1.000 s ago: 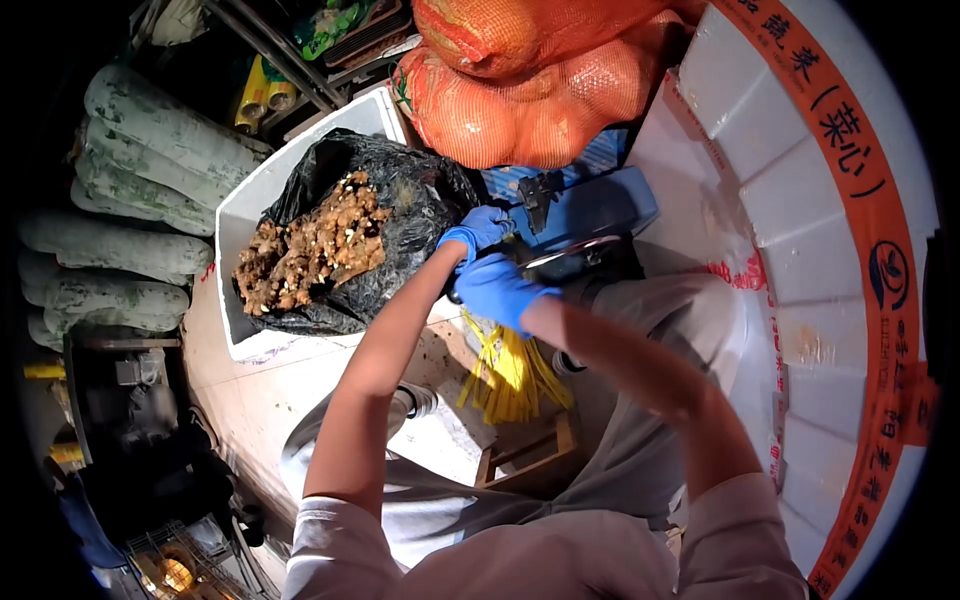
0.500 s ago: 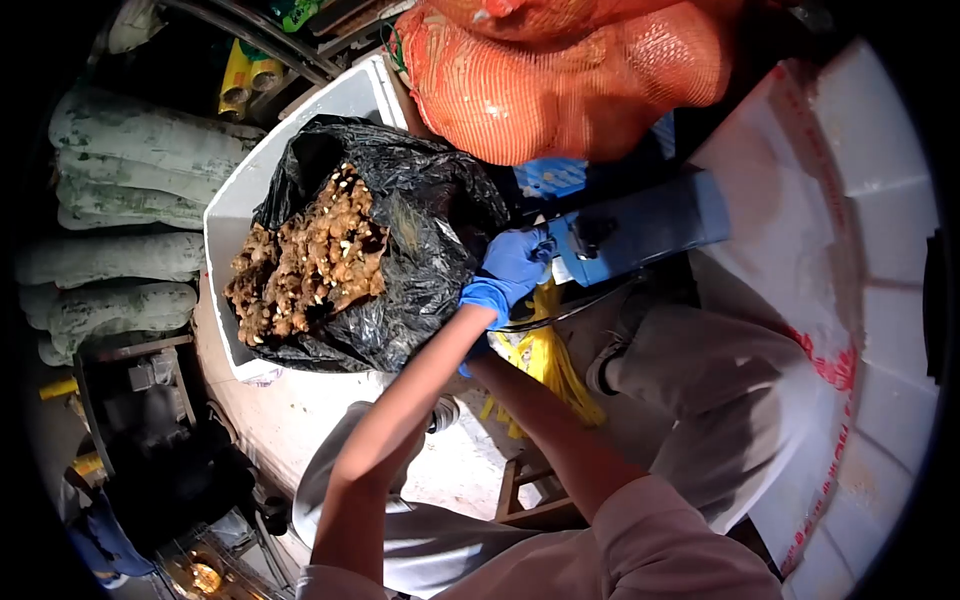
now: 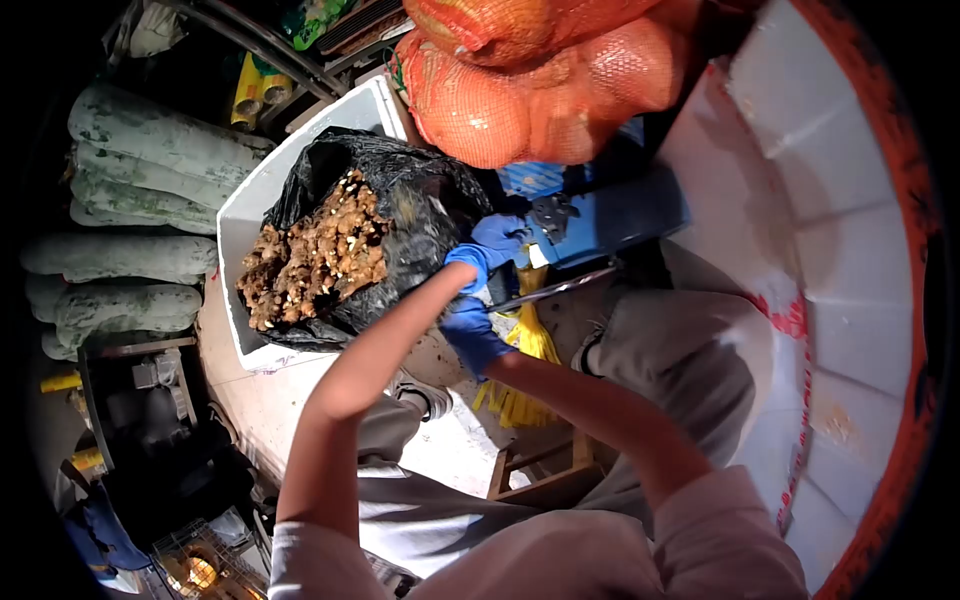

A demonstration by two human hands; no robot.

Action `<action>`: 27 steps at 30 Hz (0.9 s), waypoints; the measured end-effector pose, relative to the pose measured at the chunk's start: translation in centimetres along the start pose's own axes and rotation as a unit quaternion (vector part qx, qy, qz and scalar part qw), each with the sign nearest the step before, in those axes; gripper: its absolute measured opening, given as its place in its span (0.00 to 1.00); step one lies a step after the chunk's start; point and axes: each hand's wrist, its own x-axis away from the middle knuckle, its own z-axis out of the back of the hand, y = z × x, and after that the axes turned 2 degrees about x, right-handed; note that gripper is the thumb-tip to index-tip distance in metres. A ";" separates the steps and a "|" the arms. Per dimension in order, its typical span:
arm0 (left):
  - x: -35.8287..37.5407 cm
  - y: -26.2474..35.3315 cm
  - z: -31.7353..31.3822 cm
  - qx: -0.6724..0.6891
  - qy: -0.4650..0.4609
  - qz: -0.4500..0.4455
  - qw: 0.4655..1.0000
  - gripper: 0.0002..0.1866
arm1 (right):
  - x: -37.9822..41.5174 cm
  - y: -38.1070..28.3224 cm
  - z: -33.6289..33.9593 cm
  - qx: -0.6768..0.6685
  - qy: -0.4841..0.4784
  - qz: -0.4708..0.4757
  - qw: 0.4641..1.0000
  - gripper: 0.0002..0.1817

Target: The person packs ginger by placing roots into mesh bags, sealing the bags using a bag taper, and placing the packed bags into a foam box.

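Note:
My left hand [image 3: 496, 242], in a blue glove, has its fingers pressed together between the black plastic bag [image 3: 385, 225] and the near end of a blue case-like object [image 3: 625, 215]. What it grips is too small to make out. Lower down, my right hand [image 3: 472, 332], also blue-gloved, is closed at the end of a long thin dark bar with a shiny edge [image 3: 565, 288], which points right. Brown knobbly ginger-like roots [image 3: 320, 250] lie in the open bag, inside a white foam box [image 3: 238, 290].
Orange net sacks [image 3: 540, 100] bulge at the top. Yellow strips [image 3: 525, 375] hang below the hands. Long pale-green gourds [image 3: 150, 185] are stacked at left, white foam boxes [image 3: 850, 290] stand at right, and a wooden stool [image 3: 550, 480] is between the legs.
My right hand, mostly hidden behind the left arm before, now shows below my left hand. The dark bar shows more clearly. The view has shifted slightly.

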 end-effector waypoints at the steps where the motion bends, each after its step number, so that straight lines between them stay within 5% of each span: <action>1: -0.1 -0.2 0.1 -0.026 -0.011 0.002 1.000 0.11 | 0.6 1.5 2.2 0.199 0.083 -0.030 0.976 0.05; 3: -1.0 -3.2 -0.8 0.013 -0.009 -0.075 0.997 0.10 | 1.6 7.2 5.4 0.441 0.194 0.009 0.876 0.08; 4: -0.7 -2.3 -0.2 0.008 -0.011 -0.061 0.998 0.08 | 2.0 10.5 8.0 0.111 0.134 0.064 0.983 0.03; 5: -0.8 -2.0 -0.5 -0.026 -0.019 -0.002 0.999 0.07 | 2.5 13.1 10.2 -0.236 0.062 0.113 0.963 0.05; 7: -0.2 -2.4 -0.7 0.020 0.010 -0.074 0.997 0.09 | 3.3 15.6 11.6 -0.234 -0.016 0.144 0.961 0.13; 8: -0.2 -2.8 -1.2 -0.012 0.040 -0.182 0.982 0.12 | 3.5 16.2 12.2 -0.232 -0.018 0.147 0.962 0.13; 10: 2.9 1.2 -1.4 -0.137 0.050 -0.124 0.982 0.12 | 4.2 16.9 14.5 -0.528 0.140 0.039 0.837 0.16; 12: 4.5 2.2 -3.8 -0.153 0.058 -0.073 0.984 0.09 | 6.2 17.5 16.2 -0.621 0.198 -0.118 0.749 0.14; 13: 5.9 2.3 -4.8 -0.060 0.120 -0.111 0.985 0.08 | 7.3 17.7 16.6 -0.647 0.233 -0.189 0.701 0.12; 15: 8.7 1.1 -7.4 0.302 0.148 0.169 0.927 0.10 | 9.8 17.0 17.9 -0.674 0.208 -0.232 0.670 0.11; 16: 9.8 1.3 -7.1 0.400 0.124 0.172 0.891 0.10 | 11.1 16.5 18.2 -0.699 0.186 -0.272 0.635 0.09; 17: 10.7 0.9 -6.6 0.376 0.091 0.116 0.915 0.09 | 12.3 16.1 17.7 -0.700 0.181 -0.273 0.635 0.09; 20: 14.0 3.3 -5.9 0.469 0.103 0.116 0.869 0.06 | 15.2 14.6 13.9 -0.788 0.143 -0.212 0.560 0.12; 21: 15.2 4.6 -5.0 0.438 0.092 0.099 0.889 0.07 | 15.9 14.0 13.5 -0.790 0.141 -0.207 0.560 0.12; 23: 17.4 8.0 -3.2 0.465 0.071 0.127 0.873 0.09 | 16.5 12.6 13.4 -0.563 0.115 -0.139 0.806 0.16; 24: 18.4 9.6 -2.2 0.474 0.042 0.093 0.875 0.11 | 16.6 12.4 14.6 -0.519 0.110 -0.062 0.845 0.24; 25: 19.7 12.4 -0.9 0.474 0.045 0.073 0.876 0.13 | 16.8 11.7 15.6 -0.480 0.019 -0.081 0.873 0.35; 27: 21.6 15.2 1.2 0.509 0.017 0.076 0.857 0.16 | 16.7 10.6 16.4 -0.525 -0.012 -0.007 0.851 0.42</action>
